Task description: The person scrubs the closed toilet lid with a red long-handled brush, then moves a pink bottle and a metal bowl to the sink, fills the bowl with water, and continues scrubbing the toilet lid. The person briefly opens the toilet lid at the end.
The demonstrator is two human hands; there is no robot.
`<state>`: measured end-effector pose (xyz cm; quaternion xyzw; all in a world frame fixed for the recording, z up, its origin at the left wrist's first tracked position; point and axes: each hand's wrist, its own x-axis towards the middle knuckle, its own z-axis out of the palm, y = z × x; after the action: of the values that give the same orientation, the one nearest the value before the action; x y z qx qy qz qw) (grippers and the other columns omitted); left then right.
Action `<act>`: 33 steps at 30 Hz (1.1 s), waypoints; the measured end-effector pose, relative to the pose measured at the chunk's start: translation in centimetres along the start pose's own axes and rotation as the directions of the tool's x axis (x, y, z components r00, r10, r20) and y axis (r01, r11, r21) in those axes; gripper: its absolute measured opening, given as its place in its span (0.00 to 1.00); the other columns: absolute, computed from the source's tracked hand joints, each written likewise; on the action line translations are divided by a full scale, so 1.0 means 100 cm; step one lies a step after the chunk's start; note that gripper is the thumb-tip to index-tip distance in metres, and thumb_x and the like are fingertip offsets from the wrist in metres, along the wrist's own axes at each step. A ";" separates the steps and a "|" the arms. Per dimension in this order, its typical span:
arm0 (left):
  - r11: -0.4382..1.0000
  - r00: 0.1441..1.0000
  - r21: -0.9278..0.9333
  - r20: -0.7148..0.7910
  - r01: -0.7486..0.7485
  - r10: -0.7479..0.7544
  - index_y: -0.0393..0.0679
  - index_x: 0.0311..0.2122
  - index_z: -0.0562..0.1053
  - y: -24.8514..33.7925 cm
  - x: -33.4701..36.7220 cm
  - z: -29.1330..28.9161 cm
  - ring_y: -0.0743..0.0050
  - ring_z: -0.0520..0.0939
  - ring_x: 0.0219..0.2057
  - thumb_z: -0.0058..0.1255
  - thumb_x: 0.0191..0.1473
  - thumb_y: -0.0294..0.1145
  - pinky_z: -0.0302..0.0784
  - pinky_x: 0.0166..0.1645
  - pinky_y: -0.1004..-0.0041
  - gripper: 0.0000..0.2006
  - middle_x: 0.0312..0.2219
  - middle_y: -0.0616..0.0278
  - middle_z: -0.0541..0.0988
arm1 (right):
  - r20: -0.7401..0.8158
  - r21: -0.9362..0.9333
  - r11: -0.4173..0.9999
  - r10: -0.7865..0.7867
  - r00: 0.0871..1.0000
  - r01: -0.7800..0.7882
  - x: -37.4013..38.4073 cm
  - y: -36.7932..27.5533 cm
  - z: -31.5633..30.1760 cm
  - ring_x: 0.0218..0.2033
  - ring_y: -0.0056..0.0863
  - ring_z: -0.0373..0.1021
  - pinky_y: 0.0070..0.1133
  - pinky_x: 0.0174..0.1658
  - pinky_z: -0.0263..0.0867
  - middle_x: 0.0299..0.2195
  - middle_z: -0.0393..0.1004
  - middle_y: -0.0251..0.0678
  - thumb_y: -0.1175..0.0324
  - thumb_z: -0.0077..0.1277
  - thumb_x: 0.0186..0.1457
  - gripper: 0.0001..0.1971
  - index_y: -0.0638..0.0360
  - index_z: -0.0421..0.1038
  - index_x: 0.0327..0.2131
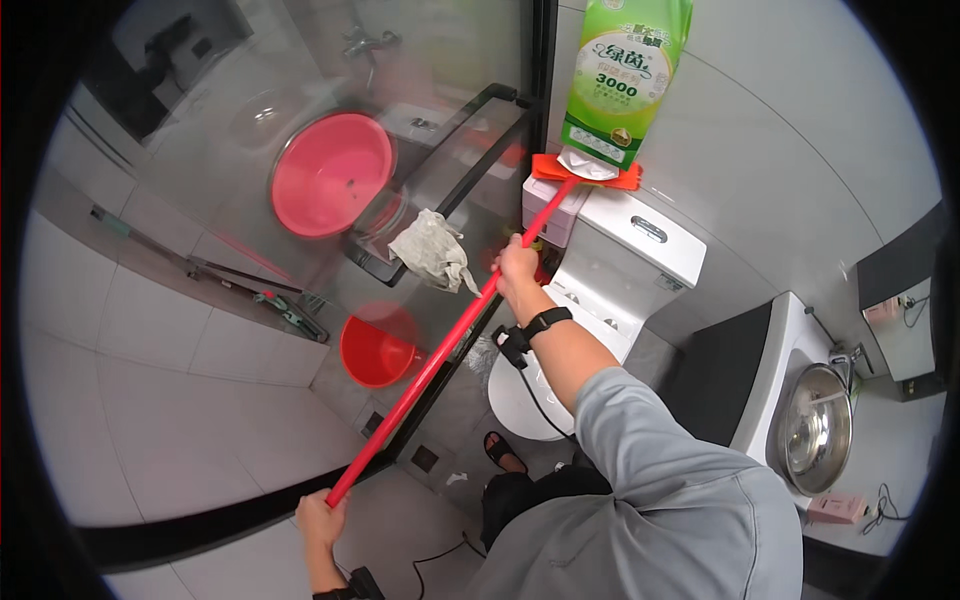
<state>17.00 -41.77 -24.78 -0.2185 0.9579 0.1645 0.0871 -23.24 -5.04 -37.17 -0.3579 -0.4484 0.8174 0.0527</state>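
A long red pole point(420, 380) runs slantwise across the view from lower left to upper right. My left hand point(322, 518) is wrapped round its lower end. Farther up, my right hand point(516, 264) grips the same pole with closed fingers. At the far end a white socket point(588, 166) joins a wide orange head point(627, 177); whether it is a broom or a mop I cannot tell. This head is up by the wall, just below a green tissue package point(625, 85). Left of my right hand, a crumpled pale cloth point(435, 250) hangs over the glass door's bar.
A white toilet point(645, 235) stands beneath the pole's far end, beside a pinkish bin point(548, 208). Behind the glass panel point(215, 190) are a pink basin point(333, 175) and a red bucket point(378, 347). At right, a counter holds a steel sink point(817, 430).
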 end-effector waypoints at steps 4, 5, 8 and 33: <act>0.997 0.982 0.082 0.188 -0.011 -0.004 0.41 0.26 0.80 -0.016 0.034 -0.029 0.44 0.78 0.22 0.63 0.47 0.44 0.73 0.29 0.59 0.14 0.16 0.46 0.75 | -0.055 0.053 0.999 -0.009 0.998 0.012 -0.024 0.004 -0.020 0.12 0.24 0.57 0.26 0.15 0.56 0.16 0.61 0.32 0.59 0.43 0.66 0.15 0.58 0.61 0.28; 0.996 0.957 0.083 0.286 0.032 -0.054 0.40 0.25 0.79 -0.017 0.033 -0.037 0.44 0.78 0.22 0.63 0.47 0.42 0.73 0.30 0.60 0.14 0.16 0.46 0.75 | -0.074 -0.003 1.000 -0.021 0.997 0.020 -0.032 0.007 -0.024 0.12 0.24 0.57 0.26 0.14 0.56 0.16 0.61 0.32 0.59 0.43 0.66 0.16 0.58 0.61 0.27; 0.996 0.936 -0.005 0.343 0.092 -0.085 0.40 0.25 0.79 -0.056 0.006 -0.025 0.43 0.78 0.22 0.62 0.47 0.41 0.73 0.30 0.60 0.13 0.16 0.47 0.75 | -0.074 -0.139 0.990 -0.032 0.997 0.021 -0.042 0.019 -0.012 0.11 0.26 0.60 0.27 0.14 0.58 0.16 0.63 0.34 0.58 0.43 0.66 0.17 0.62 0.62 0.28; 0.999 0.859 -0.037 0.510 -0.033 0.048 0.35 0.25 0.75 -0.020 -0.001 -0.012 0.62 0.73 0.20 0.55 0.56 0.44 0.72 0.37 0.61 0.19 0.15 0.53 0.72 | -0.121 -0.402 0.915 -0.082 0.989 0.027 -0.013 0.010 -0.008 0.12 0.33 0.66 0.30 0.13 0.62 0.19 0.68 0.42 0.59 0.44 0.65 0.18 0.70 0.63 0.36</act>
<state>17.86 -43.82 -24.14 -0.1482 0.9027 0.2313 0.3313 -21.53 -5.63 -37.48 -0.4029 -0.6110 0.6807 0.0316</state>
